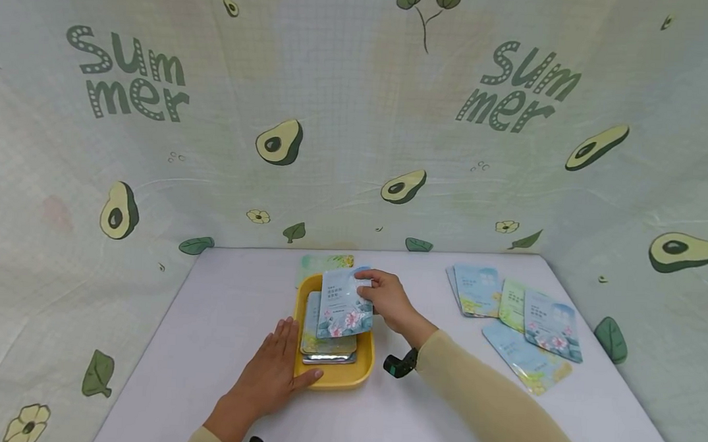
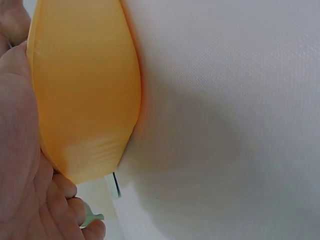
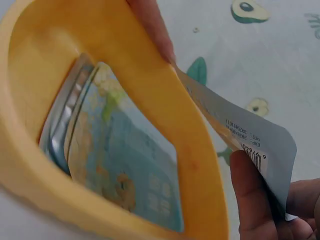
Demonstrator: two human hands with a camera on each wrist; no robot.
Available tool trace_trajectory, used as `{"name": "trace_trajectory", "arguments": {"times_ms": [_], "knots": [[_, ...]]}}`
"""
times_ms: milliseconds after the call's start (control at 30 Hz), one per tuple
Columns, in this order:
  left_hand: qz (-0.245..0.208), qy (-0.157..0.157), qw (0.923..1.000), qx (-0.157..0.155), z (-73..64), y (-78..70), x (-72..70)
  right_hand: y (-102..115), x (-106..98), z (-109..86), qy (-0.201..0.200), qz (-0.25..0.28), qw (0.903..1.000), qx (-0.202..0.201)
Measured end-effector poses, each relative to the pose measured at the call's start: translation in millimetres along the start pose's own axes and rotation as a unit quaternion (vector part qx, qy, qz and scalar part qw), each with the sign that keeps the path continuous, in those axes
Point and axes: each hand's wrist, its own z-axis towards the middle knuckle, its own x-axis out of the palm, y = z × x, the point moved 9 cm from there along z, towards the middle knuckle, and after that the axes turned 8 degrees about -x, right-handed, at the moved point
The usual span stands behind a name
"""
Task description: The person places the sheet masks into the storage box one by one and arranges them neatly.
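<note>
My right hand (image 1: 389, 301) pinches a blue sheet mask packet (image 1: 346, 300) with pink flowers by its right side, over a yellow plastic basket (image 1: 347, 380). From the right wrist view, the packet's silver back (image 3: 265, 135) with printed dates and a barcode faces the camera. Inside the basket lie several packets (image 3: 130, 155), stacked at a slant against its wall. Along the basket's left rim rests my left hand (image 1: 267, 372), fingers straight and thumb across the near corner. The left wrist view has its palm (image 2: 20, 145) against the basket's outer wall (image 2: 87, 90).
Right of the basket, several blue and green packets (image 1: 554, 325) lie overlapping on the white table (image 1: 434, 416). A green packet (image 1: 319, 264) lies just behind the basket. A cloth printed with avocados (image 1: 336, 82) hangs along the back and sides.
</note>
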Motion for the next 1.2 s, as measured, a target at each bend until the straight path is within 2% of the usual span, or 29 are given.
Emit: {"name": "trace_trajectory", "arguments": {"times_ms": [133, 333, 700, 933, 1067, 1200], "knots": [[0.004, -0.01, 0.9999, 0.006, 0.4, -0.6, -2.8, -2, 19, 4.4, 0.009, -0.028, 0.9995, -0.012], [0.001, -0.011, 0.9999, 0.009, 0.3, -0.8, -3.0, -5, 34, 7.7, 0.009, -0.094, 0.9951, -0.026], [-0.013, -0.014, 0.9998, 0.009, -1.2, -0.5, -2.4, -10, 50, 6.1, 0.01, -0.118, 0.9925, -0.03], [-0.014, -0.008, 0.9998, 0.008, -1.8, -0.4, -1.7, -13, 54, 6.5, 0.053, -0.116, 0.9918, -0.01], [-0.012, -0.009, 0.9998, 0.009, -1.7, -0.2, -1.5, -12, 54, 6.9, 0.082, -0.143, 0.9863, -0.011], [-0.012, -0.007, 0.9999, 0.009, -1.9, 0.1, -1.0, -7, 52, 7.2, 0.091, -0.205, 0.9741, -0.031]]}}
